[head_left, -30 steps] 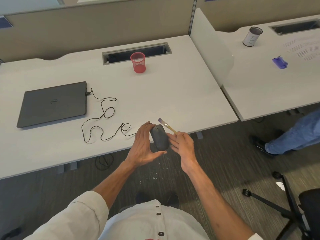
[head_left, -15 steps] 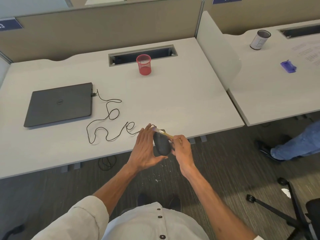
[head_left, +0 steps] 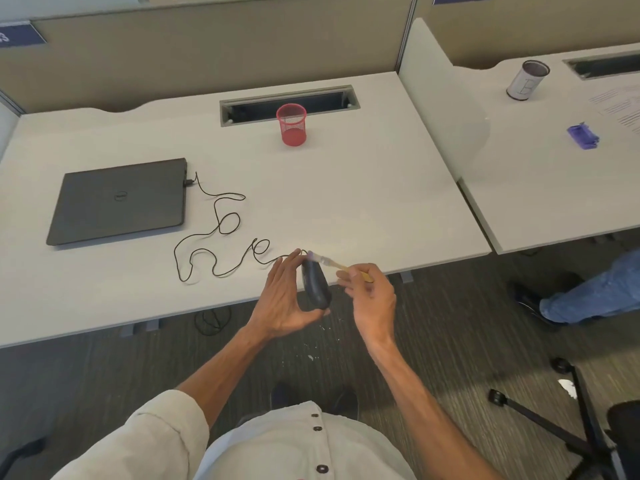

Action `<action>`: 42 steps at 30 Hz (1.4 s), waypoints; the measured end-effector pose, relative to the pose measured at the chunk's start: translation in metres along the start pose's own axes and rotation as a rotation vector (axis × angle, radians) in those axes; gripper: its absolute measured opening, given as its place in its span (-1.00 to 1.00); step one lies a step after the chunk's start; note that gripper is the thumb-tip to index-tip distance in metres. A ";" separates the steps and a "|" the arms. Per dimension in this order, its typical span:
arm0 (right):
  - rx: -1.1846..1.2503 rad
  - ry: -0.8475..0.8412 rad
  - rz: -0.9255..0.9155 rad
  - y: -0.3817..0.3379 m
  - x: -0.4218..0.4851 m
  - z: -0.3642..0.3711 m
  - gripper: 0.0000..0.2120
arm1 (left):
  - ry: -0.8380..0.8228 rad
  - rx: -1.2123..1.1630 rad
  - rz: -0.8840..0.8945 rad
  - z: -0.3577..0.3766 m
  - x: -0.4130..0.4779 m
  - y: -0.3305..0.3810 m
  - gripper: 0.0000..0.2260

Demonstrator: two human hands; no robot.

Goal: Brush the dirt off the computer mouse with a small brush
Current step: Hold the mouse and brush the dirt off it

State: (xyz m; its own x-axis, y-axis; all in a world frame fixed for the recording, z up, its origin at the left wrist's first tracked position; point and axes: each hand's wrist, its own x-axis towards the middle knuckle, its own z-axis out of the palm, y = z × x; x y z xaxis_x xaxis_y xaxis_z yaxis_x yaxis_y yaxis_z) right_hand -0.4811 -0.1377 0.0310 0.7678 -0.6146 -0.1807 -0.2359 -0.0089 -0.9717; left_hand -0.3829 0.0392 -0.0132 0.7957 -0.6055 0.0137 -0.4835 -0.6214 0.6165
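— Where is the mouse (head_left: 314, 285)?
— It is being held on edge over the near rim of the desk (head_left: 346, 202). The left hand (head_left: 284, 299) is gripping it, thumb underneath and fingers nearly straight.
— And the brush (head_left: 329, 263)?
— The right hand (head_left: 372, 299) is pinching its handle, bristles touching the mouse's far end.
— Containers?
— A red mesh cup (head_left: 291, 124) is standing upright, well behind.

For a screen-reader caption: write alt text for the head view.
The left hand holds a dark wired mouse above the desk edge; the right hand pinches a small brush, bristles at the mouse's far end.
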 end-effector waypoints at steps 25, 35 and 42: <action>-0.858 -0.264 -0.739 -0.027 -0.004 -0.054 -0.90 | 0.001 -0.026 -0.004 -0.019 0.006 -0.004 0.15; -0.838 -0.124 -0.797 -0.044 -0.007 -0.038 -0.79 | 0.006 -0.005 0.020 -0.019 0.003 0.000 0.13; -0.981 -0.387 -0.764 -0.050 -0.006 -0.055 -0.86 | 0.029 -0.004 -0.010 -0.023 0.003 0.000 0.15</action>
State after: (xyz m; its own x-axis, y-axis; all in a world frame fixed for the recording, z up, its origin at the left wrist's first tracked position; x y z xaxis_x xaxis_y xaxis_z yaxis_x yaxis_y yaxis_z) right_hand -0.5064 -0.1770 0.0887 0.9826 0.0659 0.1736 0.1259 -0.9236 -0.3621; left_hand -0.3717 0.0488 0.0052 0.8109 -0.5844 0.0299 -0.4736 -0.6254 0.6201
